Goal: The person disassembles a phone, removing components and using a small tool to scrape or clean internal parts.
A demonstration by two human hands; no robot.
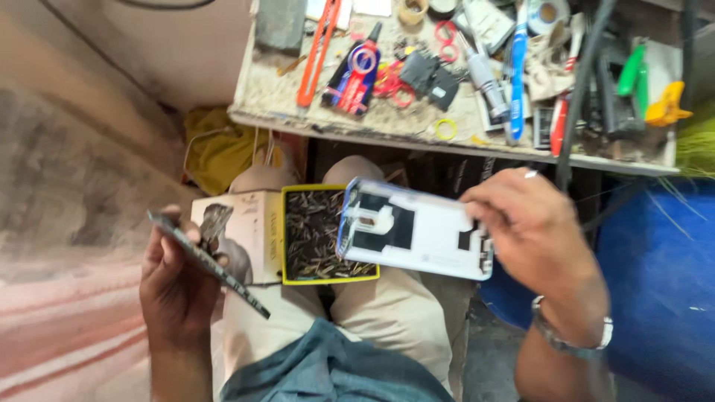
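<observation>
The person sits with knees under the cluttered, stained worktop [298, 97]. The left hand [175, 286] is closed around a thin, dark, flat phone panel [208, 262], seen almost edge-on and slanting from upper left down to lower right, thumb on top and fingers curled beneath it. The right hand [532, 227] grips one end of a white plastic phone back shell with a blue rim [413, 231], inner side up, fingers wrapped over its right edge; a metal watch [570, 339] sits on that wrist. The shell hangs over the lap, its left end overlapping a small yellow-rimmed cardboard box [313, 234] full of tiny dark screws and metal bits that rests on the thighs, with its pale printed lid [246, 231] lying just to the left. Up on the worktop, near its front edge, lie an orange-handled cutter [316, 56], a blue and red glue tube [357, 71] and a yellow ring [445, 129].
</observation>
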